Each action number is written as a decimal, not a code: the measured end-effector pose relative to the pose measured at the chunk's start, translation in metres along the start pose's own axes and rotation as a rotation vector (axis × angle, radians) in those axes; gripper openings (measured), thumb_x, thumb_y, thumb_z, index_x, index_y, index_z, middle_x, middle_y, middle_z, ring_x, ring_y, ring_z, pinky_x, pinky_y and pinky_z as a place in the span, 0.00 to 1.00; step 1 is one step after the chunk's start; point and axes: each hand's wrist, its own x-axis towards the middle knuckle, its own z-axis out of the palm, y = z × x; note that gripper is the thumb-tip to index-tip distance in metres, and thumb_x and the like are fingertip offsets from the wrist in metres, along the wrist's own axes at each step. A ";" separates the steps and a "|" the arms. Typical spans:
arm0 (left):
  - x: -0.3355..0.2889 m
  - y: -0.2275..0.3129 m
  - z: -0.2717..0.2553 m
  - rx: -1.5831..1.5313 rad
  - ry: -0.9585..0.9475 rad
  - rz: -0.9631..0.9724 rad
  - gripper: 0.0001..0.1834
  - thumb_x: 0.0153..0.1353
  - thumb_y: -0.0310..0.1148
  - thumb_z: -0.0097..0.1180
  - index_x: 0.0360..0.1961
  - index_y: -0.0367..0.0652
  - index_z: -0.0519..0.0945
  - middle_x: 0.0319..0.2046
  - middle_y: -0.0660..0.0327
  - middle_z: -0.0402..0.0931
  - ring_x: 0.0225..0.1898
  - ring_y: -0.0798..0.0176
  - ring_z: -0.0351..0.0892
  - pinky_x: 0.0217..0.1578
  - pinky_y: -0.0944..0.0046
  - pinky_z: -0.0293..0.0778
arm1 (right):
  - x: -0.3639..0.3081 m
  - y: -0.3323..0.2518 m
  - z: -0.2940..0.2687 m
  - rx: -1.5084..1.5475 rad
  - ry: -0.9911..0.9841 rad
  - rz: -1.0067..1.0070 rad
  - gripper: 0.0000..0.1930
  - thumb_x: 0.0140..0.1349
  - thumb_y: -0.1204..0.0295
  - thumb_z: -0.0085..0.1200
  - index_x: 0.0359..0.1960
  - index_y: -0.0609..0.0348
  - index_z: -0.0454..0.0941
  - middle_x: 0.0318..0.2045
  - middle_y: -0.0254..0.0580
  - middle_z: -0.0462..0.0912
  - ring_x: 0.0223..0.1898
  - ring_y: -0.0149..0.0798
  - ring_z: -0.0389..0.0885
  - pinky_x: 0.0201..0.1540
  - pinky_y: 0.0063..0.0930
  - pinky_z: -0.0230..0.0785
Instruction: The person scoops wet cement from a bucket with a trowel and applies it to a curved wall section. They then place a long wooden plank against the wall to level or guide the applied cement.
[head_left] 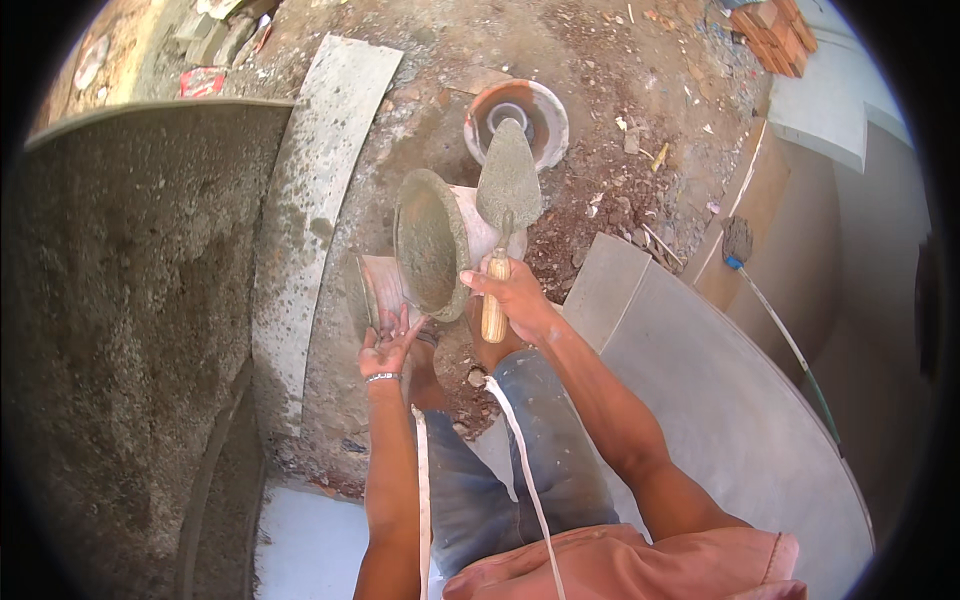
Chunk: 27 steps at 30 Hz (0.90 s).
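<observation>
My right hand is wrapped round the wooden handle of a pointed trowel. Its blade points away from me, coated in grey mortar. Left of it a round mortar pan is tilted on its side, its inside smeared grey; what supports it is hard to see. My right thumb is close to the pan's right rim. At the pan's near edge my left hand has its palm up and fingers spread, with nothing in it. Pinkish, mortar-stained surfaces show beside the pan.
Beyond the trowel stands a reddish-white bucket. A long pale board lies left, beside a mortar-coated wall. Grey panels and a brush on a pole are at right. Bricks are stacked far right.
</observation>
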 end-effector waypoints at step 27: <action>-0.035 0.013 0.094 0.717 -0.108 0.489 0.36 0.78 0.54 0.39 0.79 0.48 0.50 0.83 0.64 0.41 0.81 0.45 0.39 0.74 0.30 0.39 | 0.128 0.008 -0.122 -0.560 0.386 0.054 0.27 0.66 0.62 0.69 0.55 0.74 0.75 0.39 0.52 0.86 0.25 0.39 0.86 0.25 0.33 0.80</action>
